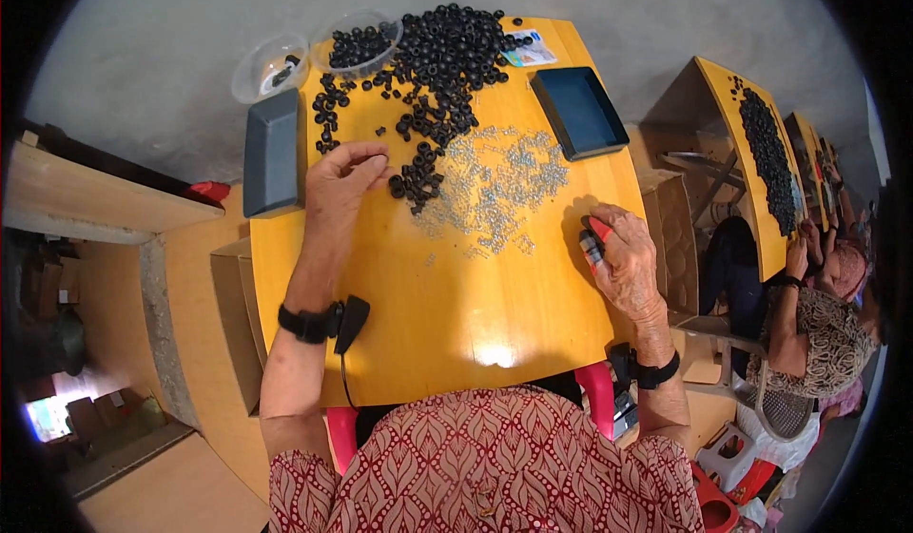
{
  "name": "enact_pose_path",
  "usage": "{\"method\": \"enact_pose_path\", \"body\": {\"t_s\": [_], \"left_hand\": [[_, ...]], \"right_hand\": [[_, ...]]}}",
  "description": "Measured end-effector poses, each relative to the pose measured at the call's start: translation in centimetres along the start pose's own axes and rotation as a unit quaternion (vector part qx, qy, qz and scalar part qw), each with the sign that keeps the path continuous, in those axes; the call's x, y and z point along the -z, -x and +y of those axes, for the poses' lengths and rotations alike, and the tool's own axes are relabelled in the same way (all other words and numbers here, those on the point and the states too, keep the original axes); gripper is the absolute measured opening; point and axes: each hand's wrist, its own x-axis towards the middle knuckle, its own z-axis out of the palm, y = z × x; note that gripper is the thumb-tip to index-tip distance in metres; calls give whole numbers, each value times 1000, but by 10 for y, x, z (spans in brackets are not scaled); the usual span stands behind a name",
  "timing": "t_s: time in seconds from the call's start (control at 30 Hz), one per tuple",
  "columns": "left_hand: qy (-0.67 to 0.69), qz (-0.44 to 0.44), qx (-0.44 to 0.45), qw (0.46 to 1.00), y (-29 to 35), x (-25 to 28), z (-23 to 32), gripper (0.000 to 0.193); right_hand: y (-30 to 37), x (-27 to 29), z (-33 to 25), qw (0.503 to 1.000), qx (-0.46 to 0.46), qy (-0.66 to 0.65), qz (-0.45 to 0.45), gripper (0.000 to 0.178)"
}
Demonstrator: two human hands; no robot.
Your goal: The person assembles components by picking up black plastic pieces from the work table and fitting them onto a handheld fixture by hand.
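My left hand is over the table, thumb and forefinger pinched together beside a small cluster of black round plastic pieces. Whatever sits between those fingertips is too small to make out. At the right edge of the table my right hand is curled around a small red and black object, whose kind I cannot tell. Between my hands lies a spread of small shiny metal pieces. Beyond them rises a large heap of black round pieces.
Two dark trays flank the yellow table: a left tray and a right tray. Clear plastic tubs stand at the far left, a small packet far right. A cardboard box is beside the table. People sit at further tables rightward.
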Motion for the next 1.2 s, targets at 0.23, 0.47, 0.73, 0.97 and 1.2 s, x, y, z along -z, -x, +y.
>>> {"method": "enact_pose_path", "body": {"t_s": [0.23, 0.47, 0.73, 0.97, 1.2], "left_hand": [[199, -181, 118, 956, 66, -43, -1, 25], [299, -196, 168, 919, 75, -48, -21, 21], [232, -184, 161, 942, 82, -50, -40, 17], [253, -202, 139, 936, 86, -54, -44, 14], [270, -212, 166, 924, 86, -52, -45, 16]], "right_hand": [[-9, -6, -28, 997, 17, -76, 12, 24], [2, -14, -30, 996, -9, -88, 6, 23], [2, -9, -34, 986, -79, -144, -8, 21], [-8, -23, -60, 965, -77, -252, -12, 28], [-26, -37, -82, 940, -13, -340, -10, 37]]}}
